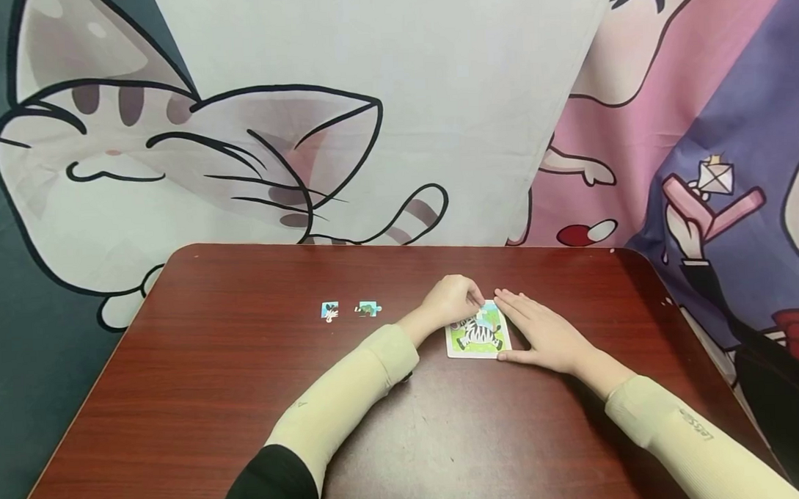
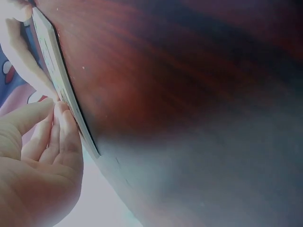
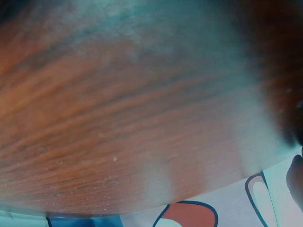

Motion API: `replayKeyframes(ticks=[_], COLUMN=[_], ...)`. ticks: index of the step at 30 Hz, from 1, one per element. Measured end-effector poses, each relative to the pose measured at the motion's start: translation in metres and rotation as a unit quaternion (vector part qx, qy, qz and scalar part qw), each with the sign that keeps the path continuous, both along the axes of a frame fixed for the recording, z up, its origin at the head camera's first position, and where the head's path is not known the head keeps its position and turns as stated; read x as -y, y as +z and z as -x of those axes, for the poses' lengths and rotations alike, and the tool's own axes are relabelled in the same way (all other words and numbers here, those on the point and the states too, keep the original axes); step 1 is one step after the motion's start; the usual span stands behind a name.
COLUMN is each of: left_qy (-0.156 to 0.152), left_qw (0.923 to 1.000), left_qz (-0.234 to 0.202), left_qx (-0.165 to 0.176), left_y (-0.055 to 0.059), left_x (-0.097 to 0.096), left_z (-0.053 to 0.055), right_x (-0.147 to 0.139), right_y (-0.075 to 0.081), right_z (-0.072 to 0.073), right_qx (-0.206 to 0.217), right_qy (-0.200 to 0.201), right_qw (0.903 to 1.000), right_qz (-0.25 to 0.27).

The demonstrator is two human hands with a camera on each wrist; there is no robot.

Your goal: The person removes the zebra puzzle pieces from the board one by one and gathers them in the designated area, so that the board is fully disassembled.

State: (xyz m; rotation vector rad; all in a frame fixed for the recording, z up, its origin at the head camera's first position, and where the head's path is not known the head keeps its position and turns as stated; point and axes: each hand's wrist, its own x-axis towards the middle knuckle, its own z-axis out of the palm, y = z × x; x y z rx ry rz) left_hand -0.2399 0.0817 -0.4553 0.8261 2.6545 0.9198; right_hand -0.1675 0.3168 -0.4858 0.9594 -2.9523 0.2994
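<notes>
A small square jigsaw puzzle (image 1: pixel 480 340) with a zebra on green and a white border lies flat on the table. Bent over its upper part is my left hand (image 1: pixel 449 300), thumb and fingertips pinched at a light blue and green puzzle piece (image 1: pixel 488 316); the fingers partly cover it. In the left wrist view the fingertips (image 2: pixel 61 106) meet right at the puzzle's face. My right hand (image 1: pixel 548 337) lies along the puzzle's right edge, fingers extended to the top corner and thumb at the bottom corner. The right wrist view catches only a sliver of hand at its right border.
Two loose jigsaw pieces lie to the left: one with a zebra head (image 1: pixel 330 311), one blue and green (image 1: pixel 368 308). They rest on a reddish-brown wooden table (image 1: pixel 245 372). Behind its far edge hangs a cartoon cat cloth (image 1: pixel 434 116).
</notes>
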Motion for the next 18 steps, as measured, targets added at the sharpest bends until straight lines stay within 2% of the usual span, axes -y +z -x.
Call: replayKeyframes(ticks=[11, 18], left_qy=[0.014, 0.038], left_qw=[0.9998, 0.9977], left_qz=[-0.009, -0.043], left_qx=[0.011, 0.037], left_y=[0.0033, 0.004], left_x=[0.0002, 0.0013], left_z=[-0.0039, -0.0068], right_x=[0.0011, 0.0012], right_y=[0.0016, 0.0014], right_z=[0.0001, 0.0013], right_qx=[0.019, 0.024], right_qy=[-0.011, -0.015], right_qw=[0.9997, 0.9995], right_qz=[-0.009, -0.012])
